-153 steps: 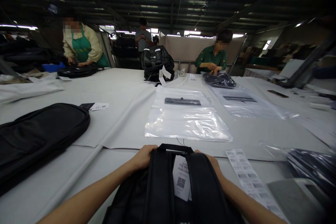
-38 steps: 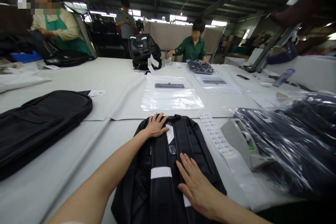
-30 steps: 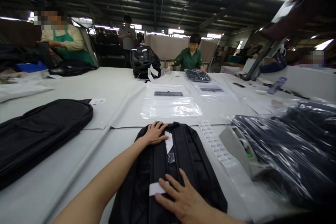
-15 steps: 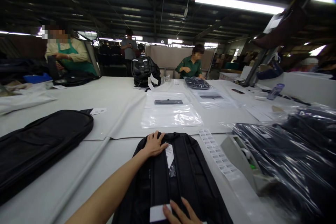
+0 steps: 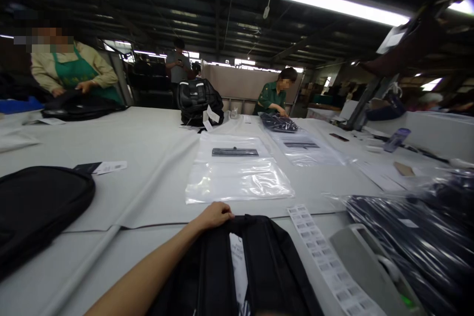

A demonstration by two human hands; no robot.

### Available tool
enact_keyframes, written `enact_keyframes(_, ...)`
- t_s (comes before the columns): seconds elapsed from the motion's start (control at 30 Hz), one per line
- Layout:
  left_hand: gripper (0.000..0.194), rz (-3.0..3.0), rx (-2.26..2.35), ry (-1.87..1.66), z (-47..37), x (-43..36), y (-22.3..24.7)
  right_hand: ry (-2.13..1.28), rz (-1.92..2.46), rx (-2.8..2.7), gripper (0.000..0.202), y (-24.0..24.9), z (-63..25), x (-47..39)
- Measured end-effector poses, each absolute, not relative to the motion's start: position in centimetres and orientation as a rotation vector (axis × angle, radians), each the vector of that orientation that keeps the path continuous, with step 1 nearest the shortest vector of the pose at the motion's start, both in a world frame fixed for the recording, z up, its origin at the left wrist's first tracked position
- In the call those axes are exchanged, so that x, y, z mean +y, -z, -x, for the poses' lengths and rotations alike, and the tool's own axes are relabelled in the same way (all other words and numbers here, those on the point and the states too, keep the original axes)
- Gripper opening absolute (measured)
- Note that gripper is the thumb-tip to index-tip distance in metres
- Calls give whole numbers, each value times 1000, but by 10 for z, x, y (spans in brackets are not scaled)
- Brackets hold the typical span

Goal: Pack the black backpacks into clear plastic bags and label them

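Note:
A black backpack [image 5: 266, 261] lies on the white table in front of me, its straps facing up and a white printed tag [image 5: 238, 266] between them. At its top edge, my left hand [image 5: 217, 215] has its fingers curled round the top of the bag. Only a small blurred patch of my right hand [image 5: 273, 313] shows at the bottom edge, over the backpack; its fingers are hidden.
Clear plastic bags [image 5: 237, 177] lie beyond the backpack. To the right are a label strip [image 5: 326, 256], a grey tape dispenser [image 5: 374, 266] and plastic-wrapped dark goods [image 5: 414, 242]. Another black bag [image 5: 40, 202] lies left. People stand across the table.
My left hand has moved from flat on the backpack to its top edge, fingers now curled. My right hand has dropped almost out of view. The view has shifted.

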State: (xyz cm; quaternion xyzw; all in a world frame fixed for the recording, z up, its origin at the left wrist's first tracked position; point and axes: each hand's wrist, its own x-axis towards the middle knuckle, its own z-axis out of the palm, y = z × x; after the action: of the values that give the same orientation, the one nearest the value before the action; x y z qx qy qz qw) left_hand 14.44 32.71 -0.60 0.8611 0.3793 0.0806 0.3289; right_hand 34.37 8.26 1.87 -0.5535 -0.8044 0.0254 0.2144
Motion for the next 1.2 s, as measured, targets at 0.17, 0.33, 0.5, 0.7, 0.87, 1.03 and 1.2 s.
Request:
enact_keyframes(0.17,26,-2206,1002,-239,-142,329,12,-247,1709,-1872,37,-2,-377,212)
enact_keyframes(0.33,37,-2220,1105,-265,-140,338,9,-413,1666,-1932,43,26,-384,263)
enact_keyframes(0.5,39,-2301,1410,-492,-139,385,1,-220,1740,-1866,30,21,-430,312)
enact_keyframes(0.7,25,-2332,1593,-319,-138,429,22,-213,1880,-1951,14,37,-451,383)
enact_keyframes(0.87,23,-2367,1563,-270,-138,436,20,-189,1884,-2052,28,42,-451,406)
enact_keyframes(1.03,50,-2510,1530,-401,-161,432,4,-49,1846,-2049,37,41,-446,420)
enact_keyframes(1.2,19,-2633,1545,-419,-183,436,7,117,1757,-2018,38,44,-438,421)
